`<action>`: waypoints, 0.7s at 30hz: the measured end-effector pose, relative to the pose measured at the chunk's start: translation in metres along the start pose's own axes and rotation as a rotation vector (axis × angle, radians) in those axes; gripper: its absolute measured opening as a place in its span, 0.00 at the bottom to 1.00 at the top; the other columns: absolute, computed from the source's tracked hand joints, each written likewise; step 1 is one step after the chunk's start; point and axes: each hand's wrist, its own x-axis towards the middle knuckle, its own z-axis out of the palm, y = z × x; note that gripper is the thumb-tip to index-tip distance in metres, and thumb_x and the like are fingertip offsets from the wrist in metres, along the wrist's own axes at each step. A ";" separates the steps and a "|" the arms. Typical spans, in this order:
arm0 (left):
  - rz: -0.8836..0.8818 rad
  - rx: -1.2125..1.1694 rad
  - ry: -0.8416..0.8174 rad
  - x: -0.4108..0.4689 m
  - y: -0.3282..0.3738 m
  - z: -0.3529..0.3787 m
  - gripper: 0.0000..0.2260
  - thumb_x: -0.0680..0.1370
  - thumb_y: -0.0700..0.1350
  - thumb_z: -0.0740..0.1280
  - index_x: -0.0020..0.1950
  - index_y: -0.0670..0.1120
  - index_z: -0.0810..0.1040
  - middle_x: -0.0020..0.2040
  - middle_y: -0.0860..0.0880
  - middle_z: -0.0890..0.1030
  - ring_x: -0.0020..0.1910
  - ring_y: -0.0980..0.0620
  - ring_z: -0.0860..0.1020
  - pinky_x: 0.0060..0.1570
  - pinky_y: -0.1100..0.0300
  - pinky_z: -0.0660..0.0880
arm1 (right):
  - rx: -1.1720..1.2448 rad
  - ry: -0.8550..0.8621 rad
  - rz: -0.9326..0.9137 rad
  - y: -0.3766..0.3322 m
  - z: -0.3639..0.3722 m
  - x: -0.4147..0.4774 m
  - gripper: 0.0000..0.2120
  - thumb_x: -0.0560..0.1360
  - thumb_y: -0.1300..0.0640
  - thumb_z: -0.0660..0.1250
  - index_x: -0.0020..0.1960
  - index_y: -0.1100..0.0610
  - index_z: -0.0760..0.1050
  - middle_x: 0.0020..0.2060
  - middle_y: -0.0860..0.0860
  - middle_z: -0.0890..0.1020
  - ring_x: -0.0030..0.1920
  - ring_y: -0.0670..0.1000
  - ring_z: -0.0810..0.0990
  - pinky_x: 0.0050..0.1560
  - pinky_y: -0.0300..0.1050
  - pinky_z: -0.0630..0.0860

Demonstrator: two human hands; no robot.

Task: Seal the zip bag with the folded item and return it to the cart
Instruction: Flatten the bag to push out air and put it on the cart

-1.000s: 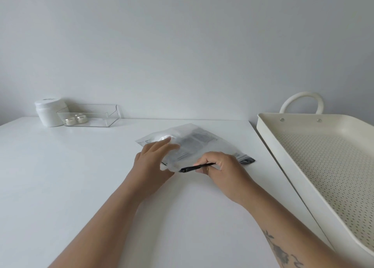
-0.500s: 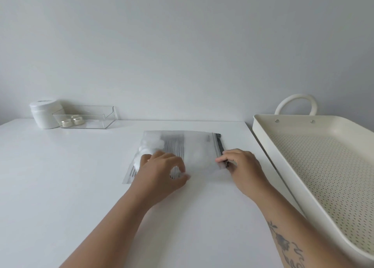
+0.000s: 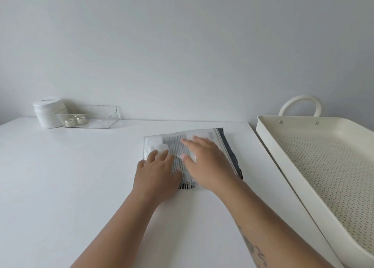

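The zip bag (image 3: 217,144) lies flat on the tabletop (image 3: 81,176) near its right edge, toward the back, with the striped folded item (image 3: 176,146) inside. Both hands press down on it with fingers spread: the left hand (image 3: 155,172) on the near left part, the right hand (image 3: 206,160) across the middle. Neither grips anything. The dark zip strip runs along the bag's right side; whether it is fully closed cannot be told. The cart (image 3: 269,134) stands just beside the tabletop's right edge, and the bag has not yet been moved to it.
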 end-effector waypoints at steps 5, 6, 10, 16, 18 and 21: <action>-0.027 0.059 0.104 0.002 0.002 -0.008 0.20 0.77 0.61 0.55 0.60 0.52 0.74 0.58 0.54 0.77 0.62 0.48 0.67 0.55 0.52 0.62 | -0.086 -0.141 0.113 0.023 0.013 -0.006 0.23 0.80 0.44 0.55 0.74 0.45 0.63 0.75 0.48 0.65 0.76 0.55 0.60 0.74 0.56 0.59; -0.045 0.052 0.130 0.003 0.002 -0.010 0.20 0.76 0.61 0.55 0.59 0.51 0.75 0.54 0.54 0.78 0.59 0.48 0.68 0.54 0.53 0.63 | -0.084 -0.146 0.109 0.023 0.012 -0.008 0.23 0.79 0.43 0.55 0.73 0.45 0.65 0.73 0.46 0.68 0.73 0.54 0.64 0.71 0.55 0.63; -0.167 -0.023 0.233 0.006 -0.002 -0.020 0.19 0.77 0.59 0.56 0.51 0.49 0.80 0.42 0.52 0.83 0.52 0.47 0.74 0.49 0.54 0.65 | -0.173 -0.262 0.126 0.018 0.002 -0.013 0.23 0.76 0.34 0.53 0.67 0.41 0.70 0.65 0.43 0.75 0.67 0.52 0.69 0.62 0.52 0.69; -0.123 -0.018 0.301 0.005 0.002 -0.018 0.18 0.77 0.58 0.57 0.56 0.50 0.78 0.55 0.52 0.81 0.57 0.47 0.73 0.53 0.52 0.65 | -0.238 -0.153 0.137 0.009 -0.012 -0.010 0.18 0.75 0.35 0.55 0.42 0.47 0.76 0.44 0.44 0.79 0.47 0.51 0.78 0.48 0.48 0.70; -0.093 -0.031 0.201 0.007 0.002 -0.013 0.21 0.78 0.58 0.55 0.68 0.51 0.72 0.70 0.52 0.73 0.69 0.47 0.66 0.63 0.50 0.63 | -0.176 0.037 0.093 0.005 -0.003 0.001 0.13 0.77 0.42 0.57 0.50 0.46 0.77 0.51 0.47 0.78 0.55 0.53 0.76 0.48 0.48 0.71; -0.088 -0.021 -0.030 0.006 -0.003 -0.001 0.25 0.79 0.59 0.48 0.77 0.57 0.56 0.79 0.54 0.57 0.77 0.47 0.52 0.73 0.45 0.52 | -0.130 0.029 0.078 0.001 0.020 0.018 0.20 0.79 0.46 0.54 0.70 0.46 0.68 0.71 0.50 0.69 0.73 0.56 0.62 0.68 0.54 0.66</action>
